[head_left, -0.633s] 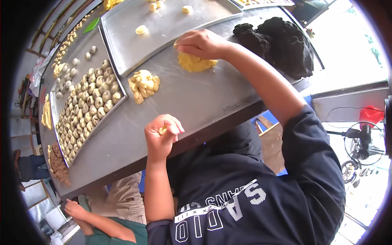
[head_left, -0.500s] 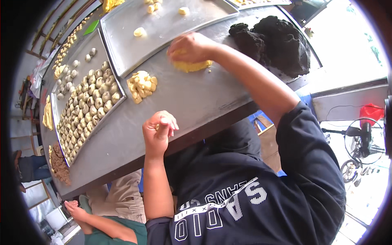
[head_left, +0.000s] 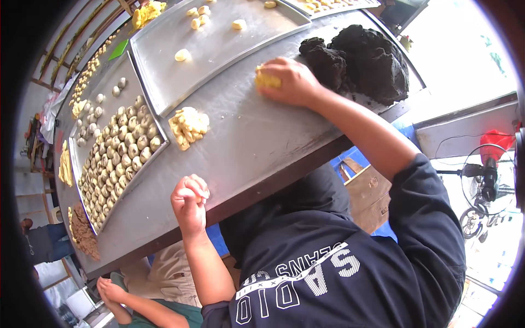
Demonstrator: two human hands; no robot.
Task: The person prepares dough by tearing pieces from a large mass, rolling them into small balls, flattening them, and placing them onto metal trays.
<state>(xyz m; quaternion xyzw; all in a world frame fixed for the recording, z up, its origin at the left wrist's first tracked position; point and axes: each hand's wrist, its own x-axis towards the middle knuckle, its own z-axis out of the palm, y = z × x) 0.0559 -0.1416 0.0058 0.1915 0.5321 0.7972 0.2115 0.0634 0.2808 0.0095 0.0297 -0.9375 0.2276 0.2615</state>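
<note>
My right hand (head_left: 290,82) is curled over yellow dough (head_left: 266,78) on the metal table (head_left: 229,164). My left hand (head_left: 190,199) is closed near the table's front edge; whatever it may hold is hidden by the fingers. A heap of cut pale dough pieces (head_left: 188,127) lies between my hands, beside the tray corners. A large, rough black mass (head_left: 372,65) rests just right of my right hand.
A left tray (head_left: 152,123) holds many shaded round balls; a back tray (head_left: 219,49) holds several pale pieces. Brown dough (head_left: 86,235) sits at far left. A co-worker's hands (head_left: 111,290) are clasped below left. A fan (head_left: 486,180) stands at right.
My left hand has moved down-left, and the small yellow piece seen in it earlier is now hidden. My right hand has shifted right and slightly down, gripping the yellow dough.
</note>
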